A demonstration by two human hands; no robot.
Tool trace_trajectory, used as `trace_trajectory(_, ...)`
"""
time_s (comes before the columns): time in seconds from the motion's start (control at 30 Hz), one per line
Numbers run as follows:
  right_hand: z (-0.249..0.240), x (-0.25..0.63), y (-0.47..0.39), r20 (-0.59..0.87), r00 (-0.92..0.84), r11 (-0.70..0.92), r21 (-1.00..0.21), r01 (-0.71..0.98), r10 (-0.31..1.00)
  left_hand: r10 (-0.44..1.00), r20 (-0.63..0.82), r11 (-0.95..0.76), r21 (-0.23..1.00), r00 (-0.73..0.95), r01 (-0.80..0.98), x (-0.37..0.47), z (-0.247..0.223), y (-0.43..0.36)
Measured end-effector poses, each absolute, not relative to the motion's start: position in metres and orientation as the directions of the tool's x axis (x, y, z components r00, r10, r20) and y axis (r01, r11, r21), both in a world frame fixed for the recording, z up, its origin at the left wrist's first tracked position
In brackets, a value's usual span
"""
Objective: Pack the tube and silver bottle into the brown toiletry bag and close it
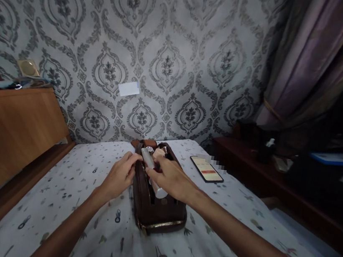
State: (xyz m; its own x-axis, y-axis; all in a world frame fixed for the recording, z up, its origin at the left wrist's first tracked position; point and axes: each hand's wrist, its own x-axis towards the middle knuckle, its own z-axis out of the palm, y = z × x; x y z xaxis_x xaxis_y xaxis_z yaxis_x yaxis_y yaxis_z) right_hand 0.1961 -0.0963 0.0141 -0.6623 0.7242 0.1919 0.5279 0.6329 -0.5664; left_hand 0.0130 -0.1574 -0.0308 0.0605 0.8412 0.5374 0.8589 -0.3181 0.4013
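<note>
The step in hand appears to be handling a pale tube [148, 159] within an open bag [159, 212], which lies in the lower middle of the frame on a bed [92, 223]. The left hand [122, 172] pinches the bag's left edge with bent fingers; the right hand [173, 178] has its thumb and fingers closed over the tube, though part of that grip is hidden. The next move seems to call for a firm hold on the tube, with the bag's mouth held wide.

The bag is a rounded oblong in dark brown, smooth and leather-like, edged with a shiny gold-toned zip [167, 225]. The tube looks slim, round and glossy, with a whitish end. Crinkled cloth with small plant motifs covers the bed. Right of centre, a flat phone [207, 170] with a lit screen lies near the bag.
</note>
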Motion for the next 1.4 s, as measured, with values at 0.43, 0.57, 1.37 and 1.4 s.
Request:
trace_trajectory(0.43, 0.023, 0.191, -0.108, 0.172, -0.668, 0.681, -0.332, 0.653, 0.724, 0.839, 0.544, -0.336, 0.49, 0.019, 0.804, 0.012, -0.04, -0.155)
trace_trajectory(0.57, 0.019, 0.187, -0.11, 0.202, -0.66, 0.686, -0.313, 0.656, 0.723, 0.834, 0.552, -0.347, 0.54, -0.011, 0.767, 0.011, -0.046, -0.153)
trace_trajectory(1.37, 0.018, 0.257, -0.058, 0.295, -0.504, 0.566, -0.609, 0.556, 0.812, 0.828, 0.438, -0.458, 0.171, 0.349, 0.872, 0.027, -0.007, -0.106)
trace_trajectory(1.4, 0.017, 0.258, -0.058, 0.299, -0.504, 0.572, -0.593, 0.567, 0.81, 0.839, 0.404, -0.452, 0.148, 0.364, 0.879, 0.027, -0.007, -0.103)
